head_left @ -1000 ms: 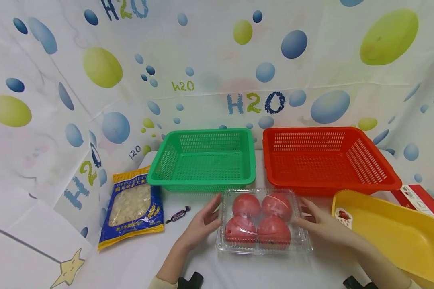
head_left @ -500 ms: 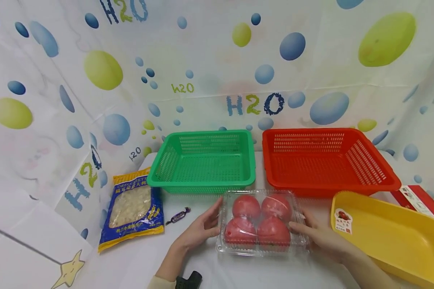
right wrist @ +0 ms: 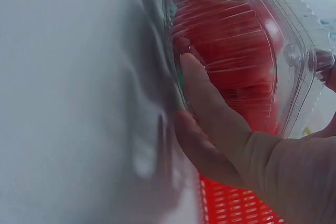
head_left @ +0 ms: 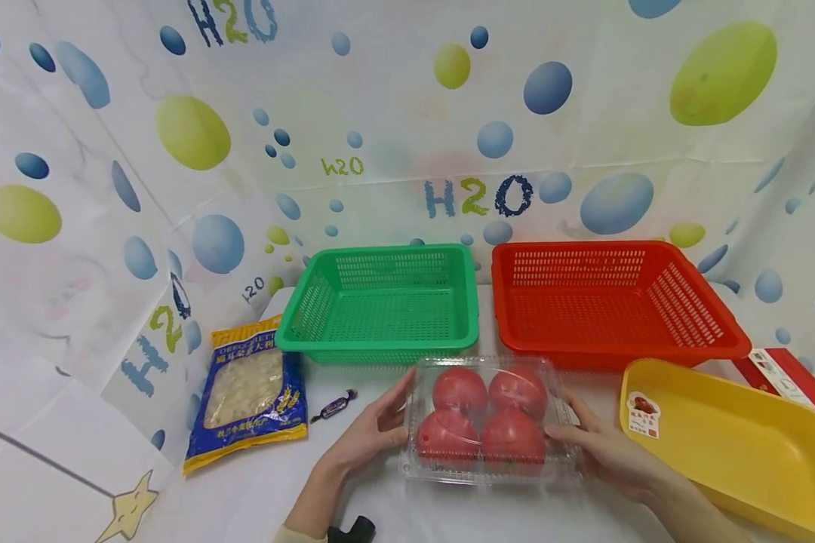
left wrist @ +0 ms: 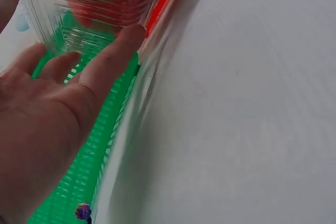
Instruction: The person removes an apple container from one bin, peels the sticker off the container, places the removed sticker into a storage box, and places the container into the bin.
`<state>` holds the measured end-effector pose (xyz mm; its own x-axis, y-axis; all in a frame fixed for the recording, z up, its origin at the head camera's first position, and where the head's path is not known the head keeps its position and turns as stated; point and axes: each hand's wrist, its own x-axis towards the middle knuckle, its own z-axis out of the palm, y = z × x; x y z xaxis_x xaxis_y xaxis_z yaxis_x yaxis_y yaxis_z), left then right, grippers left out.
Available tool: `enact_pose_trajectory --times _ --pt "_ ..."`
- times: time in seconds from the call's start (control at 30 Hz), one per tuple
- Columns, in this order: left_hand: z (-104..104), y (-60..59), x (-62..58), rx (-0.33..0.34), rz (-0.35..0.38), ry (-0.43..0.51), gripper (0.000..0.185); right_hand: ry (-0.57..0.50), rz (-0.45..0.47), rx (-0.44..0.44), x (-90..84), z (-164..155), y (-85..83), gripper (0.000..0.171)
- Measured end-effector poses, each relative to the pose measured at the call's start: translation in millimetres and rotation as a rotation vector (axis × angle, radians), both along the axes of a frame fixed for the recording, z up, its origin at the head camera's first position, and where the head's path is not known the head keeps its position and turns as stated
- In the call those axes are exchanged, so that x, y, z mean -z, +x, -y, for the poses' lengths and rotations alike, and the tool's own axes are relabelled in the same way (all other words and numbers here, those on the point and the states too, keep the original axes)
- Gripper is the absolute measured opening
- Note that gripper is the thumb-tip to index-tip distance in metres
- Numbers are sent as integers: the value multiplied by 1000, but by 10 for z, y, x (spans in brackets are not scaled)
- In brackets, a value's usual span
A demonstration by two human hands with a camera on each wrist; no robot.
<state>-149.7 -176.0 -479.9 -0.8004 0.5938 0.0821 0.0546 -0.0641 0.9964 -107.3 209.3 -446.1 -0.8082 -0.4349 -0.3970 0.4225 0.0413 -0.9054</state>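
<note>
A clear plastic clamshell box with several red tomatoes inside is between my two hands, in front of the baskets. My left hand holds its left side; in the left wrist view the fingertips reach its ribbed wall. At the opposite side my right hand grips the box, its thumb at the near right part of the lid in the head view. The right wrist view shows fingers against the ribbed side wall, low near the white cloth.
Behind the box stand a green basket and a red basket. A yellow tray lies at the right, with a red and white box behind it. On the left are a pasta bag and a wrapped candy.
My right hand has closed in on the box's right side, its thumb moving inward. The box has shifted slightly left and toward me, both hands with it.
</note>
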Motion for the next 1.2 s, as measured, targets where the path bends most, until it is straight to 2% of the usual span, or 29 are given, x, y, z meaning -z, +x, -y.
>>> enact_pose_trajectory --times 0.13,0.23,0.43,0.6,0.73,0.93,1.03,1.2 --pt "12 60 -64 -13 43 -9 95 32 19 0 -61 6 45 83" --pt "23 94 -122 -13 48 -7 93 41 12 -1 -122 12 67 82" --pt "40 138 -272 -10 24 8 91 48 -30 -5 -285 4 102 82" --pt "38 141 -398 -7 -28 18 87 50 -70 2 -420 1 115 81" --pt "35 128 -495 -29 -67 4 85 71 -87 33 -516 11 105 78" --pt "25 125 -650 -93 -92 -14 80 60 -69 110 -651 47 55 77" --pt "18 136 -703 -140 -53 -6 69 29 -40 149 -716 59 23 75" --pt "22 133 -716 -299 44 7 54 -56 -17 176 -820 45 -57 72"
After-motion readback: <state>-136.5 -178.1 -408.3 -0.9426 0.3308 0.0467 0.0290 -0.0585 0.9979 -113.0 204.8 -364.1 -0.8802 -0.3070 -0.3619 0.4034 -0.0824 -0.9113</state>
